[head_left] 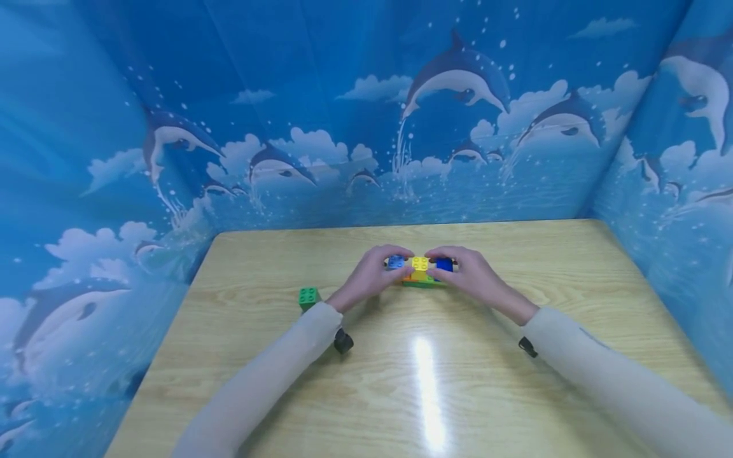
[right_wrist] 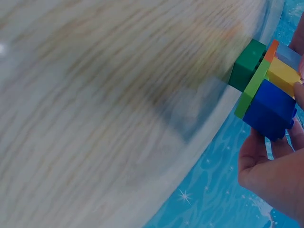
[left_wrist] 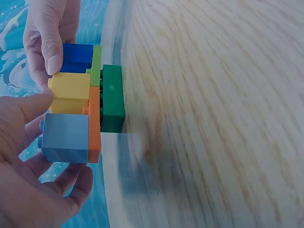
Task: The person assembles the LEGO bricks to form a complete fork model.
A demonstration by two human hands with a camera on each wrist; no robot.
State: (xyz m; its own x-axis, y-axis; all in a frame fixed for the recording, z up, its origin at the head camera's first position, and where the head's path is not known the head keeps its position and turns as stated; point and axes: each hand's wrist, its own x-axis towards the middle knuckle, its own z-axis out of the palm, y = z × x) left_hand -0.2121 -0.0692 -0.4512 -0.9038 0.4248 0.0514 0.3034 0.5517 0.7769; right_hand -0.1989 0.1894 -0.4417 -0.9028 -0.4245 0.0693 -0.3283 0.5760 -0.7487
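Note:
A small stack of toy building blocks stands on the table, gripped from both sides. Its base is a dark green block. On that lie an orange plate and a lime green plate, end to end. Above them sit a light blue block, a yellow block in the middle and a dark blue block. My left hand reaches round the light blue end, thumb at the yellow block. From the dark blue end my right hand holds on, its thumb also at the yellow block.
A lone green block stands on the wooden table, left of my left wrist. Behind the table's far edge hangs a blue curtain with dolphins, and it encloses the left and right sides too.

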